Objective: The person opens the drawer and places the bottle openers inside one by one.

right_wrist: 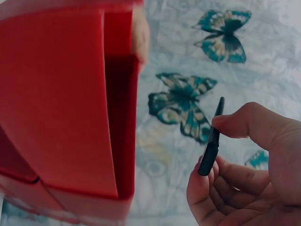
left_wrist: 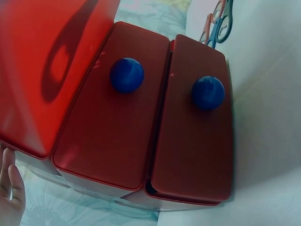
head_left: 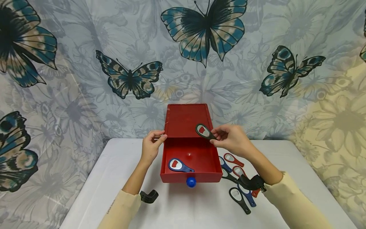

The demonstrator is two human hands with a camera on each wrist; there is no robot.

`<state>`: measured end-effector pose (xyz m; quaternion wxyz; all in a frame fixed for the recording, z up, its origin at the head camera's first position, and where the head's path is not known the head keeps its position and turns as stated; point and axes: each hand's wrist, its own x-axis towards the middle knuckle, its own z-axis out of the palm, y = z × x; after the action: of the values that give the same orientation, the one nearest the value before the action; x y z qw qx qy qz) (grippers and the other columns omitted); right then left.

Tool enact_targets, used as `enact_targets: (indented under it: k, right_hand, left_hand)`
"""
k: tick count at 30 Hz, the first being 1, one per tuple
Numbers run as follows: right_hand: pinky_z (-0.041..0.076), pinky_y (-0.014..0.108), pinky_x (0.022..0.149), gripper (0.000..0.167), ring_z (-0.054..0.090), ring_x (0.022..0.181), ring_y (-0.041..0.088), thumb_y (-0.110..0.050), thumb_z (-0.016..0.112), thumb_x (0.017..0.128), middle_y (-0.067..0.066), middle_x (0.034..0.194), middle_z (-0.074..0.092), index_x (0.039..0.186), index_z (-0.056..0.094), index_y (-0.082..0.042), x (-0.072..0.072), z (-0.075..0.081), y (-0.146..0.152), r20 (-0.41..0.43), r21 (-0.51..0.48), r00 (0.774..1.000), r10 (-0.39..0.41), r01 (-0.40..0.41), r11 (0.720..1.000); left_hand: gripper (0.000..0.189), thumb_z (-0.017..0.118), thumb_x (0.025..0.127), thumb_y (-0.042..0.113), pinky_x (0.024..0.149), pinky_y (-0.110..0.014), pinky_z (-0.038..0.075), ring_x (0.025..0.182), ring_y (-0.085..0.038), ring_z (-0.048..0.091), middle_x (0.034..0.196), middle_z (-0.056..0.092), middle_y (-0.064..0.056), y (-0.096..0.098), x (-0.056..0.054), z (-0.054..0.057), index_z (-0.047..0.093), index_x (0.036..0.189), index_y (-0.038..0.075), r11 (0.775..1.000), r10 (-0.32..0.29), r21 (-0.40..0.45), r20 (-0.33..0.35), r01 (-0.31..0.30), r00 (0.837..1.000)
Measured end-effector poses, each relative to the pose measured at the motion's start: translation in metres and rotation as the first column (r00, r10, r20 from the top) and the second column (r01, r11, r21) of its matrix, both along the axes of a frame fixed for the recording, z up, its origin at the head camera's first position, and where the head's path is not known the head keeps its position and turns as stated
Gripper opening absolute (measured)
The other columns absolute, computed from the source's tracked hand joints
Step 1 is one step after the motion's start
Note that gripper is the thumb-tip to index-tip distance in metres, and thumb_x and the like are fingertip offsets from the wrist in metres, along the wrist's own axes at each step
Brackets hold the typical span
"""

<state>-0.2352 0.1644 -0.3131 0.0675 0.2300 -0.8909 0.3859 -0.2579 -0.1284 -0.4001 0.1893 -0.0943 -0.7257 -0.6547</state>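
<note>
My right hand point(head_left: 230, 138) pinches a black bottle opener point(head_left: 203, 131) by its handle between thumb and fingers, above the back of a pulled-out red drawer point(head_left: 191, 178). Seen edge-on in the right wrist view, the same opener point(right_wrist: 211, 146) is apart from the cabinet. A blue bottle opener point(head_left: 178, 165) lies inside the drawer at the front left. With its fingertips, my left hand point(head_left: 151, 146) touches the left side of the red cabinet point(head_left: 187, 119). In the left wrist view only part of the left hand point(left_wrist: 10, 193) shows, at the cabinet's edge.
Several red, blue and black bottle openers point(head_left: 237, 194) lie on the white table point(head_left: 123, 165), right of the drawer and partly under my right wrist. Two closed drawers with blue knobs point(left_wrist: 127, 75) sit below the pulled-out one. Butterfly-patterned cloth point(head_left: 183, 82) hangs behind.
</note>
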Motion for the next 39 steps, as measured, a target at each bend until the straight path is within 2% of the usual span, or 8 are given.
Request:
enact_targets:
  k: [6, 9, 13, 19, 26, 30, 35, 39]
  right_hand:
    - [0.052, 0.018, 0.067, 0.021, 0.060, 0.075, 0.014, -0.006, 0.076, 0.080, 0.008, 0.085, 0.068, 0.098, 0.069, 0.002, 0.000, -0.003, -0.014, 0.043, 0.031, 0.997, 0.065, -0.067, 0.997]
    - [0.053, 0.019, 0.067, 0.021, 0.060, 0.076, 0.013, -0.005, 0.077, 0.079, 0.008, 0.085, 0.068, 0.097, 0.069, 0.001, -0.001, -0.009, -0.021, 0.053, 0.054, 0.994, 0.095, -0.098, 0.994]
    - [0.053, 0.020, 0.069, 0.019, 0.060, 0.075, 0.012, -0.006, 0.077, 0.078, 0.005, 0.084, 0.068, 0.095, 0.070, -0.001, -0.002, -0.015, -0.031, 0.080, 0.099, 0.991, 0.106, -0.114, 0.989]
    - [0.053, 0.021, 0.070, 0.018, 0.058, 0.074, 0.011, -0.007, 0.077, 0.077, 0.005, 0.080, 0.067, 0.092, 0.070, 0.000, -0.004, -0.026, -0.045, 0.115, 0.158, 0.987, 0.108, -0.125, 0.979]
    - [0.047, 0.021, 0.062, 0.020, 0.053, 0.068, 0.010, -0.012, 0.079, 0.076, 0.001, 0.070, 0.062, 0.090, 0.071, -0.001, -0.003, -0.036, -0.062, 0.128, 0.259, 0.991, 0.035, -0.068, 0.964]
    - [0.045, 0.021, 0.057, 0.022, 0.052, 0.066, 0.012, -0.012, 0.080, 0.075, 0.004, 0.072, 0.064, 0.091, 0.072, 0.001, -0.004, -0.043, -0.070, 0.134, 0.304, 0.991, -0.012, -0.030, 0.952]
    - [0.048, 0.024, 0.058, 0.020, 0.054, 0.066, 0.013, -0.014, 0.083, 0.074, 0.006, 0.078, 0.068, 0.085, 0.072, -0.001, -0.006, -0.051, -0.077, 0.144, 0.361, 0.988, -0.049, -0.006, 0.933]
    - [0.047, 0.024, 0.057, 0.017, 0.054, 0.063, 0.013, -0.015, 0.084, 0.074, 0.003, 0.073, 0.066, 0.080, 0.072, -0.003, -0.006, -0.055, -0.080, 0.157, 0.383, 0.986, -0.059, -0.005, 0.924]
  left_hand:
    - [0.024, 0.069, 0.088, 0.001, 0.072, -0.012, 0.050, 0.081, 0.002, 0.059, 0.112, 0.062, -0.028, 0.000, -0.001, 0.000, 0.067, 0.107, -0.012, 1.000, -0.002, 0.004, 0.000, 0.002, 1.000]
    - [0.024, 0.070, 0.088, 0.004, 0.073, -0.012, 0.050, 0.081, 0.002, 0.059, 0.112, 0.062, -0.026, -0.001, -0.006, -0.008, 0.068, 0.107, -0.010, 1.000, 0.000, 0.009, -0.013, 0.000, 1.000]
    - [0.024, 0.073, 0.087, 0.008, 0.072, -0.013, 0.051, 0.082, 0.000, 0.061, 0.110, 0.063, -0.023, -0.005, -0.017, -0.023, 0.069, 0.106, -0.006, 1.000, 0.003, 0.015, -0.040, -0.002, 0.999]
    - [0.025, 0.073, 0.087, 0.009, 0.073, -0.014, 0.052, 0.083, -0.002, 0.061, 0.111, 0.063, -0.023, -0.006, -0.021, -0.027, 0.069, 0.106, -0.006, 1.000, 0.001, 0.018, -0.042, -0.001, 0.999]
    - [0.025, 0.073, 0.087, 0.009, 0.074, -0.014, 0.052, 0.084, -0.002, 0.062, 0.111, 0.063, -0.022, -0.006, -0.021, -0.026, 0.069, 0.106, -0.006, 1.000, 0.001, 0.016, -0.045, 0.000, 0.999]
    - [0.025, 0.073, 0.087, 0.009, 0.074, -0.014, 0.053, 0.084, -0.002, 0.062, 0.111, 0.063, -0.023, -0.005, -0.021, -0.026, 0.069, 0.106, -0.007, 1.000, -0.005, 0.019, -0.047, 0.006, 0.999]
    - [0.025, 0.072, 0.087, 0.008, 0.074, -0.014, 0.052, 0.084, -0.001, 0.061, 0.112, 0.063, -0.023, -0.005, -0.020, -0.027, 0.069, 0.107, -0.007, 1.000, 0.002, 0.018, -0.043, -0.002, 0.999]
    - [0.025, 0.072, 0.087, 0.007, 0.074, -0.012, 0.051, 0.083, 0.000, 0.061, 0.113, 0.063, -0.023, -0.005, -0.020, -0.027, 0.068, 0.108, -0.008, 1.000, 0.008, 0.021, -0.020, -0.008, 1.000]
